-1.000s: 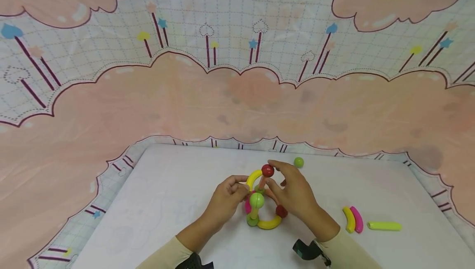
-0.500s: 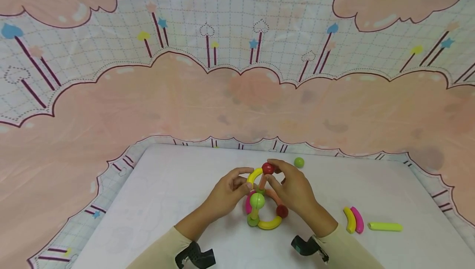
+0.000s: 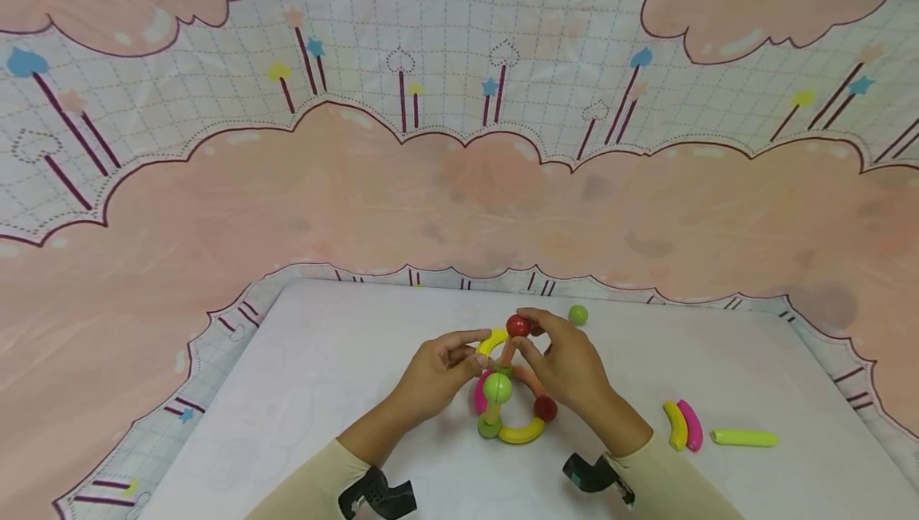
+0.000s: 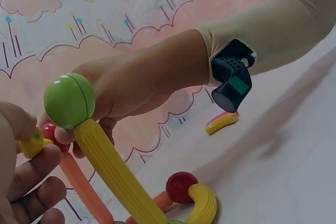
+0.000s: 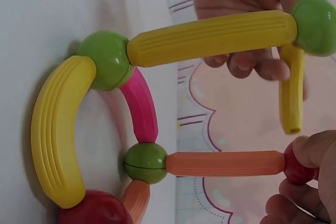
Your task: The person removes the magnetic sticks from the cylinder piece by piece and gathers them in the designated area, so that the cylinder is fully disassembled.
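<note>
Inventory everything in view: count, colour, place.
Green balls: four, green, three in build, one behind it
Red balls: two, red, in build
Upright rods: two, yellow and orange, in build
Base rods: three, yellow, magenta, orange, in build
Held rod: one, yellow, in left hand
Loose curved rods: two, yellow and magenta, build's right
Loose straight rod: one, lime, far right
Table: one, white, beneath
Backdrop: one, pink and white, behind
Cameras: two, black, wrists
Sleeves: two, beige, forearms
Hands: two, bare, on held rod and upper red ball

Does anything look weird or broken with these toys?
I see nothing broken. The loose green ball looks odd: it sits alone near the far edge of the table, apart from the spare sticks.
</note>
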The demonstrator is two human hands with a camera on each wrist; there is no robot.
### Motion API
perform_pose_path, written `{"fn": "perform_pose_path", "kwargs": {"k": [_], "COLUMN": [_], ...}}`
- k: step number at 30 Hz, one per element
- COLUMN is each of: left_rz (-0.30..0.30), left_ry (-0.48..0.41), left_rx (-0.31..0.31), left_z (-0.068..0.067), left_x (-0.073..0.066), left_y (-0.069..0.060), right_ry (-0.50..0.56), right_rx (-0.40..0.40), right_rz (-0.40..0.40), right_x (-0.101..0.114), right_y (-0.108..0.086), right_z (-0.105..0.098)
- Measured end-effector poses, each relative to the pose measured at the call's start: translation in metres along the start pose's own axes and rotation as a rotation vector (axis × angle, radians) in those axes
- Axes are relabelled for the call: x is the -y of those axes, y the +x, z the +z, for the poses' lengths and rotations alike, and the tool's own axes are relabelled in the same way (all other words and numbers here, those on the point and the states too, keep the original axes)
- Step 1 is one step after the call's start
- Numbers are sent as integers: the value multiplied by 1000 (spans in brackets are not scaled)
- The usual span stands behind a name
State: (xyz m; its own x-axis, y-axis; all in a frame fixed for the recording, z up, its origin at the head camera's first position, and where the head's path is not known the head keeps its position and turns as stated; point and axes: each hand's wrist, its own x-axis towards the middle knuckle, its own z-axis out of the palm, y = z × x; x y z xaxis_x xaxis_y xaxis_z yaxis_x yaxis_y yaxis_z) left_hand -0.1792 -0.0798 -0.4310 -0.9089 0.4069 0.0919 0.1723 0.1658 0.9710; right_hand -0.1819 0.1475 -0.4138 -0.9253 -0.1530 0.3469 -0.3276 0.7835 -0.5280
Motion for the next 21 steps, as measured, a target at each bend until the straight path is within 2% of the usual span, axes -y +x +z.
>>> {"fn": "perform_pose_path", "kwargs": {"k": [9, 15, 21], "left_rz": [5, -37, -113], "left_ry": [21, 54, 91], "left_rx": [-31, -65, -118], "left_z": [-7, -13, -19], "left_x": [8, 19, 28], "left_y": [-4, -8, -14], "right_ry": [12, 10, 4], "right_rx": [-3, -5, -14], "right_rz": [16, 35, 25], "right_x": [-2, -1, -2], "right_y": [0, 0, -1], "right_z": [-1, 0, 0]}}
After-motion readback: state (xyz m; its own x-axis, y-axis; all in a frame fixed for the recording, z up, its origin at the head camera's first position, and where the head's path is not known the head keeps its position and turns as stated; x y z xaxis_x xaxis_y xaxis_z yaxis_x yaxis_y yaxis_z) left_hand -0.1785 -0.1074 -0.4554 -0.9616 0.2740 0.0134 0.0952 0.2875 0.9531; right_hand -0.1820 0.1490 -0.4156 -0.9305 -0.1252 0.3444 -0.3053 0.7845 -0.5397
